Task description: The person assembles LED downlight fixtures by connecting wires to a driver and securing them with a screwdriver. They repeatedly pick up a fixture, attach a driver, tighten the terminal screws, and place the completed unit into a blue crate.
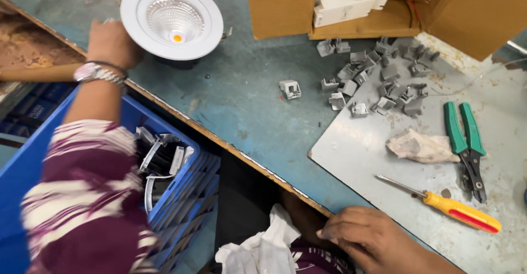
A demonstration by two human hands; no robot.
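Nearest the lens, a striped sleeve (82, 197) runs up the left forearm to a wrist with a watch (96, 72). Beyond it the left hand (112, 43) grips the rim of a white round downlight (171, 19); the fingers wrap the lamp's near-left edge and are mostly hidden behind it, so only the back of the hand shows. The lamp sits on the blue-grey table (247, 104), face up, its ribbed reflector and small orange centre showing, just right of those fingers.

At the bottom the right hand (373, 238) rests on the table's near edge, fingers curled loosely down and holding nothing. Just left of its fingertips lies a crumpled white cloth (263, 249), below the table edge. Up and right of its knuckles, a yellow-handled screwdriver (450, 207) lies on a grey metal sheet (357, 148), apart from the hand. Farther on are green-handled pliers (466, 142) and a wadded rag (420, 147) beside them.

A heap of small grey plastic clips (384, 76) spreads well beyond the right fingers, one lone clip (290, 89) lying between the two hands. Behind the heap stands an open cardboard box (285, 8) with white parts inside. Under the left forearm, a blue crate (181, 186) holds metal pieces.
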